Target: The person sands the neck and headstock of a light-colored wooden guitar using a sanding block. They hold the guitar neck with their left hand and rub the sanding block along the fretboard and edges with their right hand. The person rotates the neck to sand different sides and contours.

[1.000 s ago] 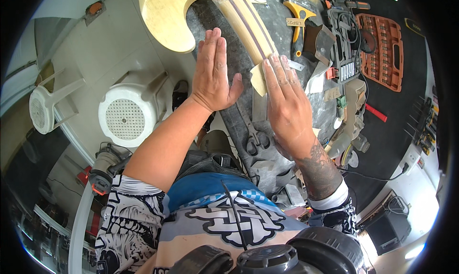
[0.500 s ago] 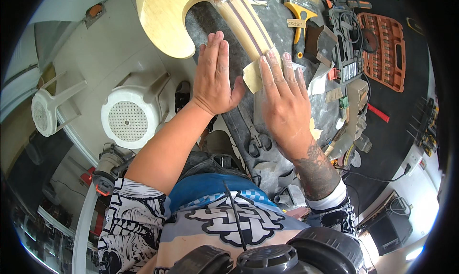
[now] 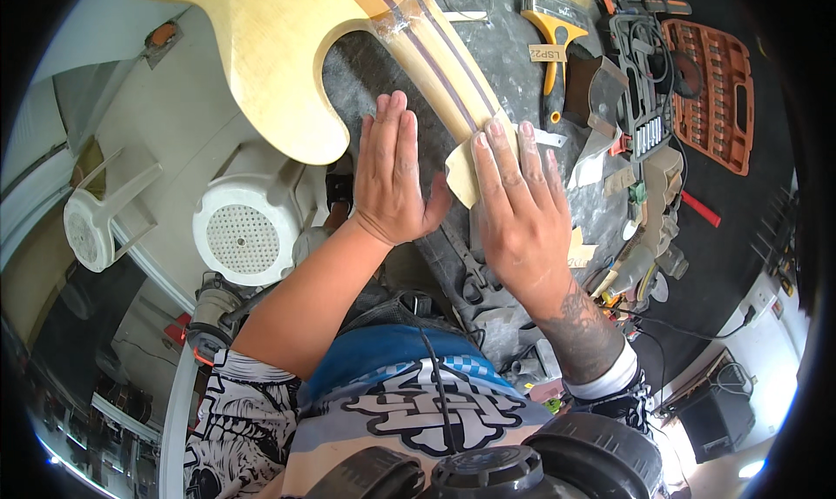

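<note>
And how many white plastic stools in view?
2. One white plastic stool with a round perforated seat is left of the bare left hand; another white plastic stool is farther left, near the picture's edge. More could be hidden.

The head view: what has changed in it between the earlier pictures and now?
The wooden guitar body appears lower in the picture and more of it shows; the white stool also slid down, so the view itself probably shifted. Nothing was taken or let go. The right hand stays on the yellowish sheet; the left hand stays open.
</note>
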### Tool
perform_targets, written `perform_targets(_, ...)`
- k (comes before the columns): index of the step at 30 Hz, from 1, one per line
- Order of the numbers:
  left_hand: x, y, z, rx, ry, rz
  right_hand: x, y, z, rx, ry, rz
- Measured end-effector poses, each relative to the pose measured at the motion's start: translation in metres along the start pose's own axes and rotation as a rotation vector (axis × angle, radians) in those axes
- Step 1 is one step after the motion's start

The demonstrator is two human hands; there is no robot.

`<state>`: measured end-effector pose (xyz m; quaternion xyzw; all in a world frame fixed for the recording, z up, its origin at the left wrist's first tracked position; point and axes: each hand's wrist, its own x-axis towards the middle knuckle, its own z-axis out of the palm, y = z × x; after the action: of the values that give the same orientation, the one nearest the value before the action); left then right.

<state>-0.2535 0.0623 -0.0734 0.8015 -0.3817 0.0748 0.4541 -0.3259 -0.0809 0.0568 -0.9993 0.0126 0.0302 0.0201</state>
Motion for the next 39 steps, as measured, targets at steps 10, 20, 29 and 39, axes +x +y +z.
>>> perform_targets(10, -0.004, -0.004, 0.003, 0.035, -0.022, -0.013, 0.052, 0.004, 0.005, 0.18, 0.081, -0.015)
perform_targets(20, -0.003, -0.002, 0.003, 0.048, -0.051, 0.012, 0.088, -0.003, 0.006, 0.128, 0.124, 0.04)
perform_targets(29, -0.001, -0.001, 0.005, 0.058, -0.019, 0.0, 0.017, 0.01, -0.001, 0.076, -0.003, 0.042)
perform_targets(39, -0.004, -0.002, 0.006, 0.092, 0.007, 0.008, 0.034, 0.008, -0.003, 0.115, -0.026, 0.033)
